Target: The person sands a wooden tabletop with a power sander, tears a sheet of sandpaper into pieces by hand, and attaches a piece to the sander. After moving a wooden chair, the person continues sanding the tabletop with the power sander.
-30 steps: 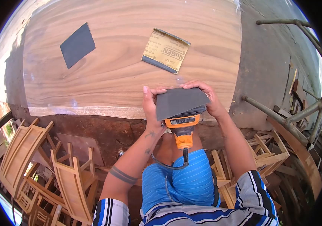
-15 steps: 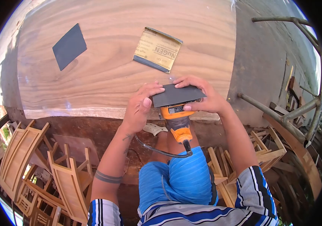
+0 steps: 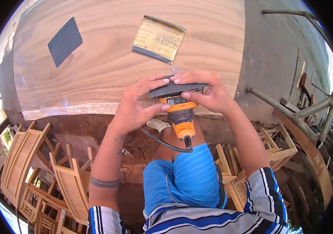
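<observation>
An orange and black electric sander (image 3: 183, 128) is held upside down, its pad facing up and its cord end toward my lap. A dark sandpaper sheet (image 3: 170, 91) lies over the pad, its edges sticking out at the sides. My left hand (image 3: 137, 103) is closed around the left side, fingers on the sheet and thumb on the orange body. On the right, my right hand (image 3: 210, 91) grips likewise, fingers over the sheet and thumb under its near edge. The sheet's fastening to the pad is hidden.
A wood-grained board (image 3: 108, 78) carries a dark sandpaper piece (image 3: 66, 42) and a folded sandpaper sheet with printed backing (image 3: 158, 39). Wooden chair frames (image 3: 67, 175) stand at left, more wooden frames (image 3: 277, 150) at right. Bent metal tubing (image 3: 310, 111) rises at right. The black cord (image 3: 162, 145) loops leftward.
My left thumb has come down onto the sander's body. The sander and both hands have shifted slightly up and left, and the sheet now bends down over the pad's edges.
</observation>
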Motion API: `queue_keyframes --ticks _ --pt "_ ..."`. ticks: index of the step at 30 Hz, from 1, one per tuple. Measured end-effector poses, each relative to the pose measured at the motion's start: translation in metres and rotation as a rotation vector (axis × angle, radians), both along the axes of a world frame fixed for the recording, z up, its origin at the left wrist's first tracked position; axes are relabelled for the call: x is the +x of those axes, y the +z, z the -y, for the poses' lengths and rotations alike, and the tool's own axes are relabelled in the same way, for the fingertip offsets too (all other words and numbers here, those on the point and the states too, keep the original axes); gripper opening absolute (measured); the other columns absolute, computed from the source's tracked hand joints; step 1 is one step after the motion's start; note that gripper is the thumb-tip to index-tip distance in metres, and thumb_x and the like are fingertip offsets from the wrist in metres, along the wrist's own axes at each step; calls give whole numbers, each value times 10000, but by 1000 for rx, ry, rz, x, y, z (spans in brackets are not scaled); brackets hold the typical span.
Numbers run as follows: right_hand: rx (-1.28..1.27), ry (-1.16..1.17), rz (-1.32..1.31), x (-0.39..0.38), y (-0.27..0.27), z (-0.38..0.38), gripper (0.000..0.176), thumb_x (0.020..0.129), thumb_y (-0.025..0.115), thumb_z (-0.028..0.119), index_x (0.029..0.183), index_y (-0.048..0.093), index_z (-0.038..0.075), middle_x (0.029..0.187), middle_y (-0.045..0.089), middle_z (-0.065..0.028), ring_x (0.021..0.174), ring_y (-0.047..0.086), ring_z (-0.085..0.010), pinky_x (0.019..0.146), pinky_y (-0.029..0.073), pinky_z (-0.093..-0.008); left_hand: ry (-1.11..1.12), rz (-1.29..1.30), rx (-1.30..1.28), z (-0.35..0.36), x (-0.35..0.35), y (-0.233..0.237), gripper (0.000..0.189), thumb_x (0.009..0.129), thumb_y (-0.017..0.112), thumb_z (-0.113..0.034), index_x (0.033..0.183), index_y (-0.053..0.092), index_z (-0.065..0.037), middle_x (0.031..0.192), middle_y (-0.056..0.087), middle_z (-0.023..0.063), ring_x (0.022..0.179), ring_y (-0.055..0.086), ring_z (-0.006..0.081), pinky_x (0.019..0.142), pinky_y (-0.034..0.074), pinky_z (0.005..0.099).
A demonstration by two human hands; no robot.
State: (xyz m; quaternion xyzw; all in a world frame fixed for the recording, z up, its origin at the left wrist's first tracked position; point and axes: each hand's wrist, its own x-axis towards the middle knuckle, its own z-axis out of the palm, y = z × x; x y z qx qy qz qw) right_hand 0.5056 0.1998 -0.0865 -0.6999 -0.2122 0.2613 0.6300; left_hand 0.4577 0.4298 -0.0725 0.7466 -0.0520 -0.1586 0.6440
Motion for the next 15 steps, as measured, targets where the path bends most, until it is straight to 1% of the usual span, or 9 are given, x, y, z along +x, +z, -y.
queue_keyframes --ticks 1,3,4,6,9,10,11,14,15 --pt "-4 -16 34 1 1 0 319 744 734 16 1058 681 25 1031 694 -103 1022 642 -224 915 495 -342 56 -23 -82 1 1 3 382 769 745 -89 1133 651 -22 1202 617 149 1127 581 248 961 445 346" --pt "18 -22 -18 0 1 1 332 727 745 29 1051 677 10 1071 681 -126 1070 621 -255 962 467 -378 167 -79 -245 3 -2 8 324 806 709 -78 1120 660 -17 1182 629 153 1129 581 249 961 443 343" --pt "29 -24 -46 -1 2 1 339 718 750 35 1047 675 2 1091 674 -138 1095 611 -271 985 453 -396 144 -143 -199 3 -2 11 310 814 699 -75 1116 662 -14 1169 636 157 1123 586 250 957 446 341" --pt "33 -27 45 -2 6 3 329 735 753 67 1049 676 4 1091 674 -139 1098 608 -271 977 455 -398 99 -268 -110 5 2 20 282 831 678 -69 1107 665 -9 1142 648 165 1111 596 252 950 451 339" --pt "43 -113 72 -6 16 12 315 767 750 121 1050 676 5 1088 674 -136 1097 606 -265 966 457 -400 21 -93 61 8 4 23 263 824 677 -52 1082 674 -2 1089 668 173 1081 616 249 932 464 335" --pt "50 -155 62 -8 20 15 312 778 748 141 1050 676 5 1087 674 -134 1095 606 -262 963 457 -401 13 -90 78 9 5 25 266 823 676 -47 1085 672 0 1089 668 172 1074 620 247 927 466 334" --pt "91 -195 -18 -10 24 17 251 835 698 150 1043 680 10 1085 674 -131 1082 606 -243 942 468 -383 4 -90 97 10 5 27 269 822 674 -42 1088 669 2 1088 669 172 1067 624 245 923 469 334" --pt "-112 -195 -24 -14 29 21 205 846 672 87 1038 685 16 1077 677 -126 1054 613 -221 923 481 -356 10 -89 118 11 4 26 268 822 671 -36 1087 668 3 1087 671 168 1058 627 233 919 471 326" --pt "-113 -215 -15 -16 29 21 199 839 669 70 1027 685 7 1054 683 -125 1026 623 -210 907 486 -339 14 -89 121 11 3 25 267 822 670 -36 1086 668 3 1087 672 166 1057 626 228 919 470 323"
